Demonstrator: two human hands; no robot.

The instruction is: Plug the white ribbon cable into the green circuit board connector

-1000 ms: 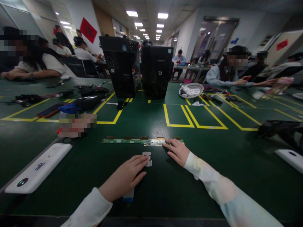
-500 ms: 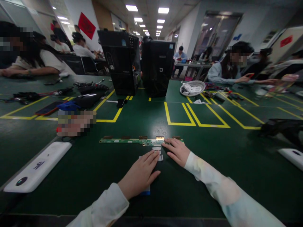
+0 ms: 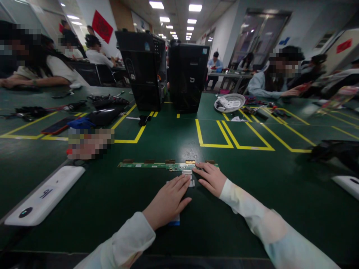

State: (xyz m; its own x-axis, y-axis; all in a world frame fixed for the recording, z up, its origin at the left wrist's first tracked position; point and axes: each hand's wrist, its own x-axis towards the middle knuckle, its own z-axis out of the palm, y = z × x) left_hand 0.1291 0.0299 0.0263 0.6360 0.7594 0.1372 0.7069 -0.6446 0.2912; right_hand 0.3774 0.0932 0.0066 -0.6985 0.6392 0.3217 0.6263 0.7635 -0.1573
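A long, narrow green circuit board (image 3: 146, 165) lies flat on the green table in front of me, with several brown tabs along its far edge. My right hand (image 3: 211, 179) rests on its right part, fingers apart and fingertips touching the board. My left hand (image 3: 168, 201) lies flat with fingers stretched out over a pale flat ribbon cable (image 3: 192, 183). The cable's white end is at the board's near edge; whether it sits in a connector I cannot tell. Its blue-tipped other end (image 3: 174, 222) shows below my left palm, and the middle is hidden under the hand.
A white power-bank-like device (image 3: 45, 196) lies at the left, near blurred-out items and black cables (image 3: 108, 102). Two black computer towers (image 3: 186, 78) stand at the back. A white basket (image 3: 230, 103) and tools are at the back right. Several people sit around.
My left hand and the cable's white end have shifted slightly forward, closer to the board. The right hand stays on the board. The view has tilted a little.
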